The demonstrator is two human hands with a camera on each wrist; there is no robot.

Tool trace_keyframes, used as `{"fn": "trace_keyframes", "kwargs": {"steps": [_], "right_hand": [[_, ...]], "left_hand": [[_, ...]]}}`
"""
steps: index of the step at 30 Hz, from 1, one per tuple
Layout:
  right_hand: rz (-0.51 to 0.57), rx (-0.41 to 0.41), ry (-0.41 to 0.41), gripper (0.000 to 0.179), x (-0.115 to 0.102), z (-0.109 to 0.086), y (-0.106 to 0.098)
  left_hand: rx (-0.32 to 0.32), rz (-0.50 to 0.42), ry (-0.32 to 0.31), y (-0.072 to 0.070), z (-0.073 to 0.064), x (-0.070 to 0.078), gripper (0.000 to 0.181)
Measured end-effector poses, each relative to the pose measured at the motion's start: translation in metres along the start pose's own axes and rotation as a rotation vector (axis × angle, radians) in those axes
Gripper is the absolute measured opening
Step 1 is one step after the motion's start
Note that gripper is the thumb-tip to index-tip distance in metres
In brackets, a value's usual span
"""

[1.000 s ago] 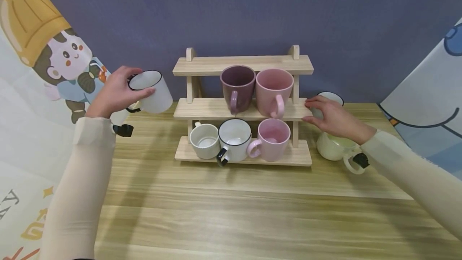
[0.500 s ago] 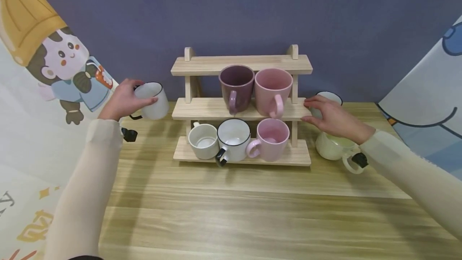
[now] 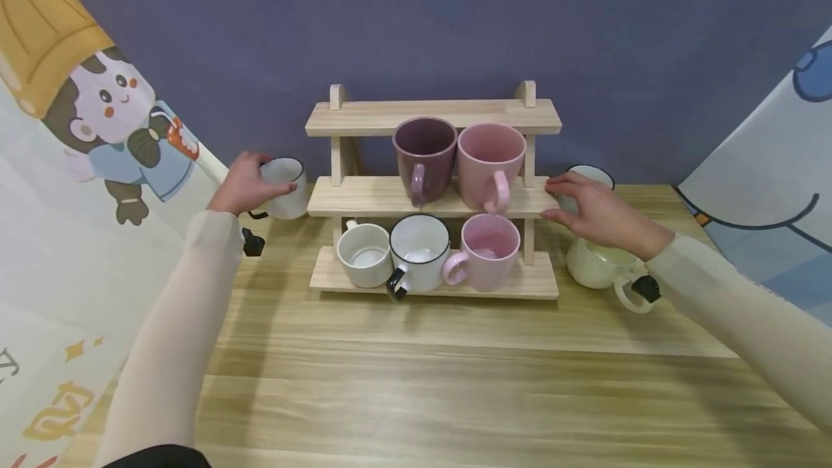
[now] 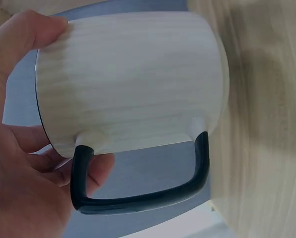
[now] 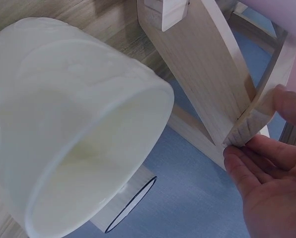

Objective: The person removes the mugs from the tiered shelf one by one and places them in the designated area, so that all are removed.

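My left hand (image 3: 245, 185) grips a white enamel mug (image 3: 292, 202) by its rim, left of the wooden rack. In the left wrist view the mug's black handle (image 4: 138, 202) hangs free of the fingers, and its base is at or just above the table; contact cannot be made out. My right hand (image 3: 596, 213) pinches the right end of the rack's middle shelf (image 3: 357, 197), thumb above and fingers beneath, as the right wrist view shows. That shelf bears a purple mug (image 3: 425, 157) and a pink mug (image 3: 492, 165).
On the bottom shelf stand a cream cup (image 3: 365, 255), a black-rimmed white mug (image 3: 419, 255) and a light pink mug (image 3: 490, 255). Right of the rack, a cream mug (image 5: 73, 109) and another black-rimmed mug (image 3: 590, 173) are partly hidden by my right arm. A blue-grey backdrop (image 3: 416, 20) hangs behind.
My left hand has lowered the white enamel mug towards the table and moved slightly right, nearer the rack. The right hand keeps its hold on the shelf end.
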State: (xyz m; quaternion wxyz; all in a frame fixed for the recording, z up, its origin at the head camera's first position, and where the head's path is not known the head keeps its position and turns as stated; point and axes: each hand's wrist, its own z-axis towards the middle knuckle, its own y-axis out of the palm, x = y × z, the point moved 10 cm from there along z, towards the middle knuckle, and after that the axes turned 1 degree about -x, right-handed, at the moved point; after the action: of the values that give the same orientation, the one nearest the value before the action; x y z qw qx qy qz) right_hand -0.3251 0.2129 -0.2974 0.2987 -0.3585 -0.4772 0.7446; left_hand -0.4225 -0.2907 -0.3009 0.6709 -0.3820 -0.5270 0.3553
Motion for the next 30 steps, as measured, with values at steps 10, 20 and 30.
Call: {"fn": "trace_keyframes", "kwargs": {"steps": [10,20,30], "right_hand": [[-0.003,0.002,-0.004,0.047,0.000,-0.001,0.000],[-0.008,-0.020,0.023,0.049,0.003,0.000,0.001],[-0.006,-0.023,0.030,0.048,0.002,-0.001,0.000]], "left_hand": [[-0.046,0.012,-0.055,0.020,0.010,-0.011,0.091],[-0.065,0.022,-0.080,0.030,0.013,-0.015,0.090],[-0.078,0.036,-0.093,0.036,0.019,-0.024,0.092]]}}
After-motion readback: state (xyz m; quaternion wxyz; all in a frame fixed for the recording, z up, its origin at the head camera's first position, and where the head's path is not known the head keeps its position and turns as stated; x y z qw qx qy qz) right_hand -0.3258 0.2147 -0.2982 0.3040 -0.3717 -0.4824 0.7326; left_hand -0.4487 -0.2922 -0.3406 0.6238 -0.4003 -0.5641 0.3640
